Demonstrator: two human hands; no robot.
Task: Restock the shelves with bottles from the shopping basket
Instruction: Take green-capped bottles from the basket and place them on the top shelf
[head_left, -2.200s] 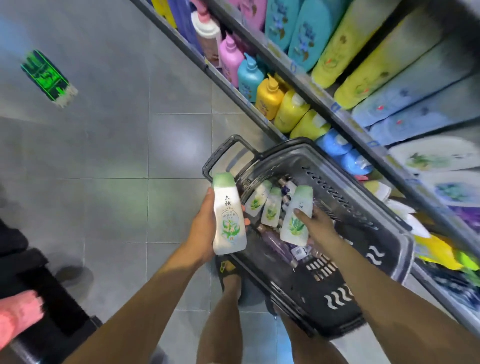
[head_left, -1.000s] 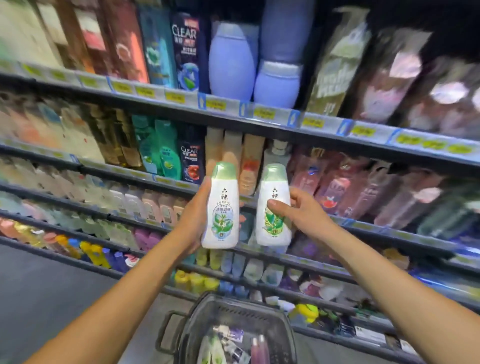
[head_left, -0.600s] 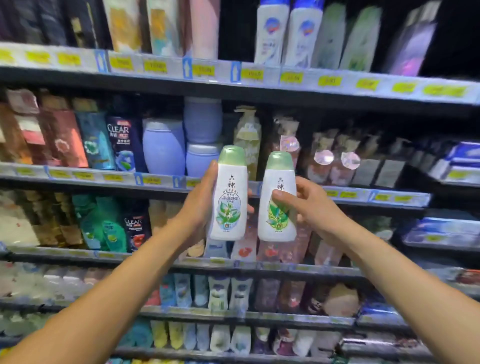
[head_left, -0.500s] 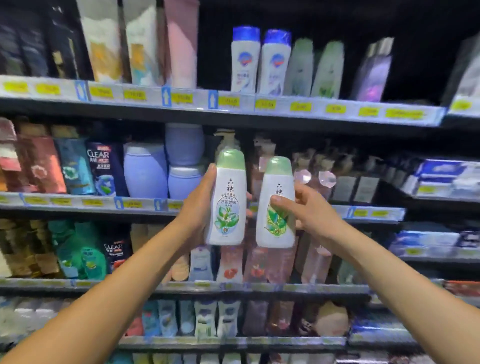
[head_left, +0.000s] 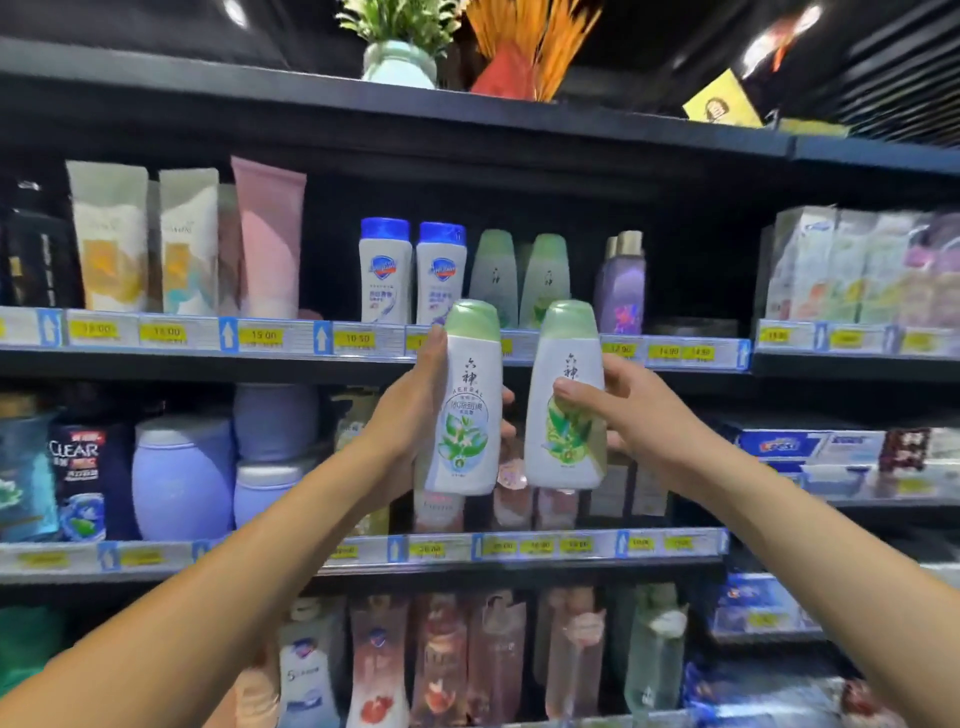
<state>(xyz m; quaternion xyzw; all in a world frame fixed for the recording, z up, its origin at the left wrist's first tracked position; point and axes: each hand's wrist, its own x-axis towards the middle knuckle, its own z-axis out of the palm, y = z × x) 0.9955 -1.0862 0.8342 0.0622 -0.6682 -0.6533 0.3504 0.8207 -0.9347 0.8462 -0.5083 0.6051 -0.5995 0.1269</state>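
Note:
My left hand (head_left: 405, 415) grips a white bottle with a green cap (head_left: 465, 400), held upright. Beside it, my right hand (head_left: 628, 415) holds a second white green-capped bottle (head_left: 566, 400), also upright. Both bottles hang in the air in front of the shelf edge with yellow price tags (head_left: 291, 338). Just behind and above them, two matching green-capped bottles (head_left: 519, 280) stand on that upper shelf, between blue-capped white bottles (head_left: 410, 270) and a purple bottle (head_left: 621, 283). The shopping basket is out of view.
Tubes and pouches (head_left: 187, 239) fill the upper shelf's left; boxed goods (head_left: 857, 265) sit at the right. The shelf below holds lavender jars (head_left: 182, 478) and dark shampoo bottles (head_left: 78, 478). A dark gap (head_left: 691, 280) lies right of the purple bottle. Vases (head_left: 400, 62) stand on the top board.
Both hands lifted a bottle out of the basket and raised them. My view tilted up from the floor to the upper shelves, and the basket dropped out of sight.

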